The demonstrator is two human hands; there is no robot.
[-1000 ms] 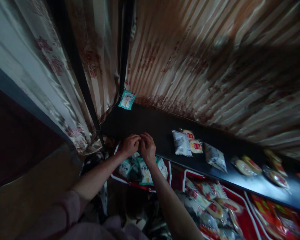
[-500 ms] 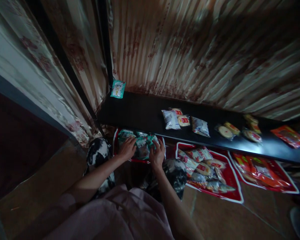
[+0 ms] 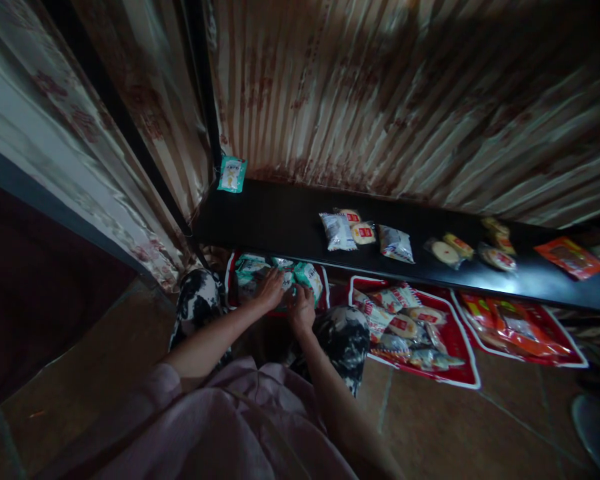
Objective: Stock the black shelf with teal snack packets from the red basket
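Nearest, well below the black shelf [image 3: 280, 220], a pink garment [image 3: 240, 427] and patterned knees [image 3: 347, 337] are seen. Just under the shelf's left end, the left hand [image 3: 269, 290] is laid on the green packets [image 3: 309, 279] piled in a red tray [image 3: 228, 277]. The right hand [image 3: 301, 310] is set at their near edge with fingers curled. Whether anything's actually gripped can't be told, way too dark tbh. A second tray [image 3: 473, 380] of snacks is parked under the shelf's middle. On the shelf, white packets [image 3: 337, 231] are laid mid-way and one green packet [image 3: 231, 175] is propped at the far-left corner. Behind the shelf, a striped curtain [image 3: 380, 100] is hung.
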